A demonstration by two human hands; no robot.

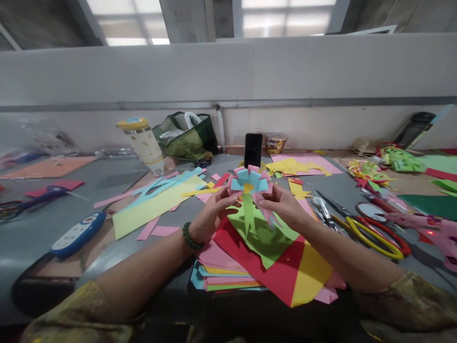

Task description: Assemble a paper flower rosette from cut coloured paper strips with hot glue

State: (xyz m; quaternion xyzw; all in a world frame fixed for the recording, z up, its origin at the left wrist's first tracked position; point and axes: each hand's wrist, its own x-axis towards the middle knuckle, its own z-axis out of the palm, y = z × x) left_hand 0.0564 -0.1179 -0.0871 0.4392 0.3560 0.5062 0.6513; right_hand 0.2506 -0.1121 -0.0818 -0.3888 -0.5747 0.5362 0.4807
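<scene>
A paper flower (249, 183) is held up between my two hands, with pink outer petals, light blue inner ones and a yellow middle. Green and pink paper tails hang from its lower side. My left hand (214, 209), with a dark green bead bracelet (191, 236) at the wrist, pinches the flower's left edge. At the right edge my right hand (282, 202) grips it with thumb and fingers. Below the flower lies a green paper sheet (264, 250) on red paper (246, 257) and yellow paper (312, 274), over a stack of coloured sheets (228, 276).
Scissors with yellow handles (374, 240) and a pink glue gun (428, 231) lie on the right. On the left are a blue-and-white case (78, 233), paper strips (157, 205) and a tumbler (143, 145). A phone (253, 150) stands upright behind the flower.
</scene>
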